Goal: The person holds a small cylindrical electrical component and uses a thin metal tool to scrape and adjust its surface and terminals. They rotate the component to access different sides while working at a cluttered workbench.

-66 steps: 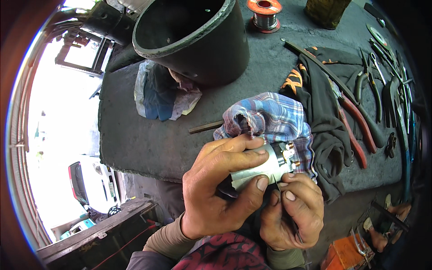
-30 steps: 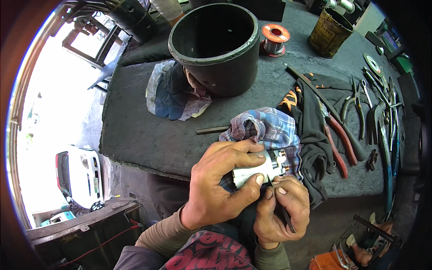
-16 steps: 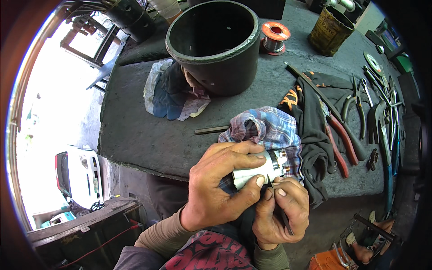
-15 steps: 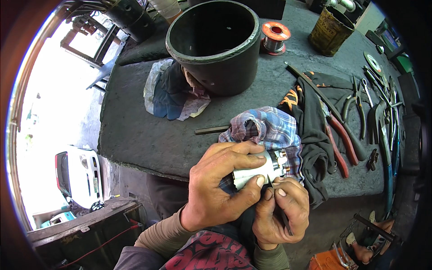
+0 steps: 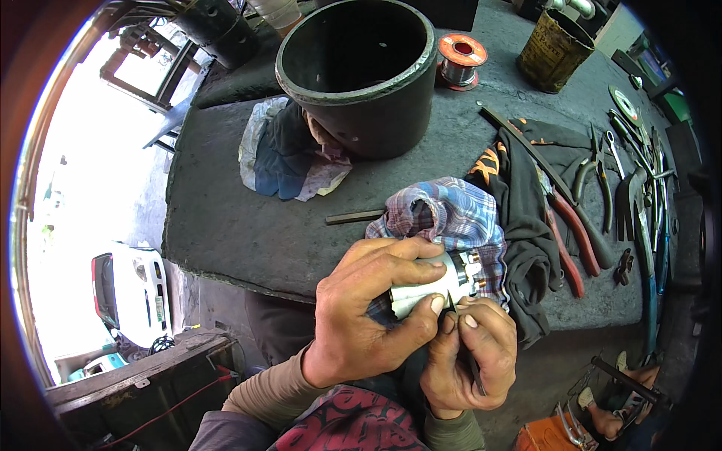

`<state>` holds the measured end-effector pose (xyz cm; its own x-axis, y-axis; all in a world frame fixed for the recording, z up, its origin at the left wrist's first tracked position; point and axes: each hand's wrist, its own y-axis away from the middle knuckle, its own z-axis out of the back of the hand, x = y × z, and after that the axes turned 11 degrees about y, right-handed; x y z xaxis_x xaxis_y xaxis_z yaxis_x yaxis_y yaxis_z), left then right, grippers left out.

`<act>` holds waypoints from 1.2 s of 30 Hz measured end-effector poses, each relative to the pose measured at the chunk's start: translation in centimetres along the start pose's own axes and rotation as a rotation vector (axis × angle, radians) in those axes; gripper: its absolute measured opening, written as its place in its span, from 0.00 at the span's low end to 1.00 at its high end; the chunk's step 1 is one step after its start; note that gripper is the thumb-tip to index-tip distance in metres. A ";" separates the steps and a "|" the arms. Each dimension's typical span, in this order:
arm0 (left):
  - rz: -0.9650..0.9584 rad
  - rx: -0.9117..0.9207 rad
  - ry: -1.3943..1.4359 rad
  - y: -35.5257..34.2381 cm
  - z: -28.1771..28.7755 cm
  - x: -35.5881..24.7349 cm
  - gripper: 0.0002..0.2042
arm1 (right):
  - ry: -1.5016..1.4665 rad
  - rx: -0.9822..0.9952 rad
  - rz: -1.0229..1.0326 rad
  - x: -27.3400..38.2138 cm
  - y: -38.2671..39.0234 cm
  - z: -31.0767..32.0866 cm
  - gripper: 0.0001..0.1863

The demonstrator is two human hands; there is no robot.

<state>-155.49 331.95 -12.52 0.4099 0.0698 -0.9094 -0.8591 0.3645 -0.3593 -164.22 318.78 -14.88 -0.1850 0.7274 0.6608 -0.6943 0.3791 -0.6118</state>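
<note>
My left hand [image 5: 372,301] is closed round a silvery cylindrical metal part [image 5: 423,292] with coppery terminals at its right end. A thin pointed dark tool [image 5: 452,301] is pinched between the thumb and fingers of my right hand [image 5: 472,353]; its tip touches or nearly touches the part's near side, and its other end shows below the fingers. Just beyond the metal part lies a crumpled plaid cloth [image 5: 451,212] on the workbench [image 5: 226,233]. The far side of the part is hidden by my left fingers.
A large black bucket [image 5: 391,124] stands at the back, beside a rag [image 5: 282,161]. Farther right are a solder spool [image 5: 460,64] and a rusty can [image 5: 553,56]. Red-handled cutters [image 5: 568,225], a file [image 5: 519,143] and pliers [image 5: 600,177] lie at the right. A dark cloth [image 5: 519,248] borders the plaid one.
Almost nothing differs. Both hands keep their hold on the metal part and the pointed tool, with only a very slight shift.
</note>
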 end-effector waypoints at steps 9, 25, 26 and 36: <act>0.016 -0.015 0.016 0.0 -0.1 0.1 0.15 | 0.004 -0.044 -0.025 0.3 -0.3 -0.6 0.20; 0.077 0.046 0.077 0.4 0.2 0.0 0.14 | -0.110 -0.018 -0.041 -0.1 -0.5 -0.1 0.12; 0.078 0.046 0.080 0.4 0.2 0.0 0.14 | -0.102 -0.010 -0.042 -0.1 -0.5 0.0 0.12; 0.053 -0.056 0.082 0.3 -0.3 0.4 0.16 | -0.039 0.007 -0.008 -0.1 -0.7 0.2 0.20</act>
<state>-155.66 331.78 -13.03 0.3388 0.0111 -0.9408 -0.8957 0.3097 -0.3189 -163.85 318.35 -14.39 -0.2057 0.7016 0.6822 -0.7009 0.3809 -0.6031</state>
